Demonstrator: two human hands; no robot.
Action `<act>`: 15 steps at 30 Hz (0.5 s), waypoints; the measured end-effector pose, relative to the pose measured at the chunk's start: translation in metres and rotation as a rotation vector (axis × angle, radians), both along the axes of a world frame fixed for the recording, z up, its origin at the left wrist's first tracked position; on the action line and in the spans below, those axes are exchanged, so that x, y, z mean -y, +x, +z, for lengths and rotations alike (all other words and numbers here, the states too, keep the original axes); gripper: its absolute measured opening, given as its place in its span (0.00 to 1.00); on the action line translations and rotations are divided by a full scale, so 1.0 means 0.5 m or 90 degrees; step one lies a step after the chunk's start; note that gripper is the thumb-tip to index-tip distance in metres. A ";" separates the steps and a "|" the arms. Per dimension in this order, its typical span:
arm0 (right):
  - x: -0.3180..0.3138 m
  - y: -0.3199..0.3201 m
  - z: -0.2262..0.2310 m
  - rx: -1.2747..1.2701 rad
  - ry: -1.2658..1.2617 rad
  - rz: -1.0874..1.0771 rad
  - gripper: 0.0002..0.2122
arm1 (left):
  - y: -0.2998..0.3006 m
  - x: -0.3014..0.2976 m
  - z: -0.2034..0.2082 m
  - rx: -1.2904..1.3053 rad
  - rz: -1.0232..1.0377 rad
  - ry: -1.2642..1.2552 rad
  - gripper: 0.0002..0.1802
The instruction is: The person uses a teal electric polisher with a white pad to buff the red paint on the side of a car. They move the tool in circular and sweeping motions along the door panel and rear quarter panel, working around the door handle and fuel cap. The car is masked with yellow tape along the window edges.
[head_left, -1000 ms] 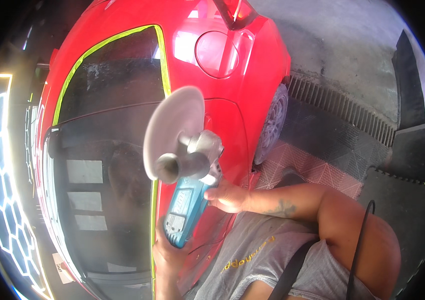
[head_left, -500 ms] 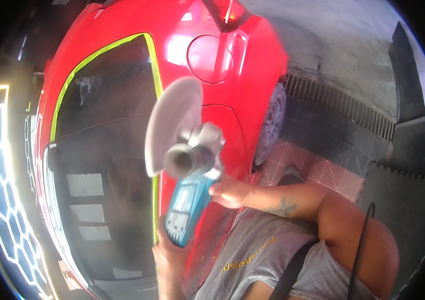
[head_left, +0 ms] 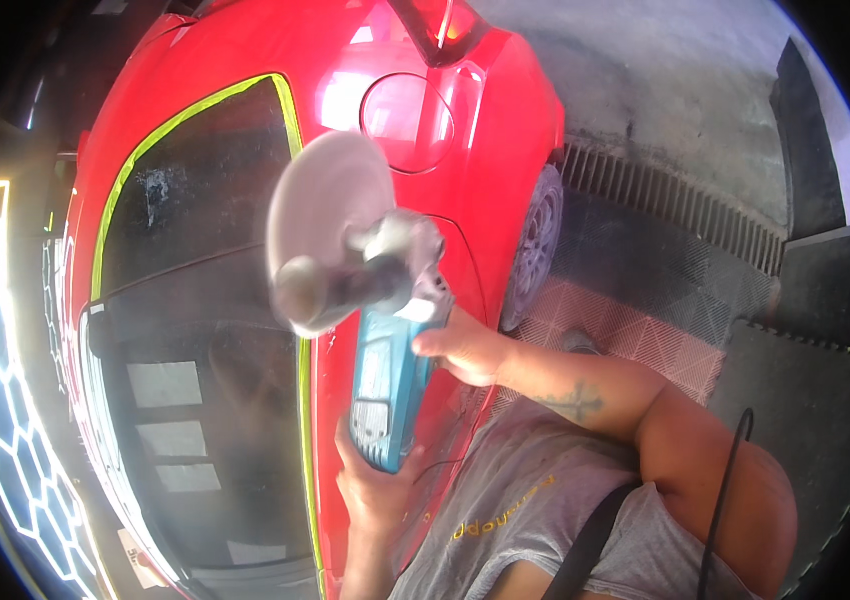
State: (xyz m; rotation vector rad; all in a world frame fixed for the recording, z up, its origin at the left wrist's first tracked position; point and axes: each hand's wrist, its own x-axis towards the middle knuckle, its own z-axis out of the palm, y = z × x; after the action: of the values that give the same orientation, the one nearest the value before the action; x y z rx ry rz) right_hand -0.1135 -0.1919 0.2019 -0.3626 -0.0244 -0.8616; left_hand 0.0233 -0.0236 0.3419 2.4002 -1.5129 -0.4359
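Both hands hold a teal polisher (head_left: 388, 375) with a metal head, a stubby side handle and a round whitish pad (head_left: 330, 205). My left hand (head_left: 373, 482) is wrapped around the lower rear end of its body. Just below the metal head, my right hand (head_left: 465, 347) grips the body from the right, thumb on the casing. The pad is tilted and blurred in front of a red car (head_left: 505, 110), overlapping its side window and rear panel. Whether the pad touches the paint, I cannot tell. Yellow-green masking tape (head_left: 108, 225) borders the dark side windows (head_left: 215, 170).
The car's rear wheel (head_left: 537, 245) stands right of the panel, beside a floor grate (head_left: 675, 205) and red and dark floor tiles (head_left: 635, 330). A black cord (head_left: 725, 490) hangs over my right arm. Bright hexagonal lights (head_left: 5, 370) glow at far left.
The polisher has turned more upright, its pad and side handle shifting left while the rear end swung right. My left hand has moved right with it, and my right hand slightly right.
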 end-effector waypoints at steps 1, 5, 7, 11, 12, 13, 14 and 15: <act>-0.007 0.005 0.019 -0.025 -0.015 0.007 0.31 | 0.015 -0.025 -0.024 -0.033 0.022 -0.011 0.61; -0.060 0.032 0.087 -0.140 -0.076 -0.020 0.36 | 0.064 -0.135 -0.115 -0.147 0.000 -0.073 0.62; -0.077 0.034 0.108 -0.164 -0.065 -0.062 0.30 | 0.049 -0.148 -0.125 -0.211 0.014 -0.088 0.58; -0.012 0.022 0.093 -0.044 0.011 -0.096 0.28 | 0.020 -0.058 -0.143 -0.197 -0.028 -0.110 0.57; 0.022 0.009 0.090 -0.080 0.014 -0.141 0.28 | -0.008 -0.012 -0.130 -0.257 -0.025 -0.115 0.57; 0.059 -0.014 0.117 -0.144 -0.012 -0.171 0.28 | -0.031 0.028 -0.128 -0.299 -0.012 -0.132 0.57; 0.096 -0.026 0.122 -0.187 -0.023 -0.184 0.27 | -0.046 0.069 -0.122 -0.325 -0.023 -0.122 0.56; 0.135 -0.041 0.124 -0.200 -0.040 -0.204 0.24 | -0.049 0.102 -0.135 -0.278 -0.048 -0.120 0.56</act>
State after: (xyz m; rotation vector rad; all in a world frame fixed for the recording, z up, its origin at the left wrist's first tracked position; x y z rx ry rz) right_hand -0.1339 -0.2592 0.2640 -0.5673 0.3061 -1.1120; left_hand -0.0010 -0.0746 0.2743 1.9489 -1.3770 -0.7414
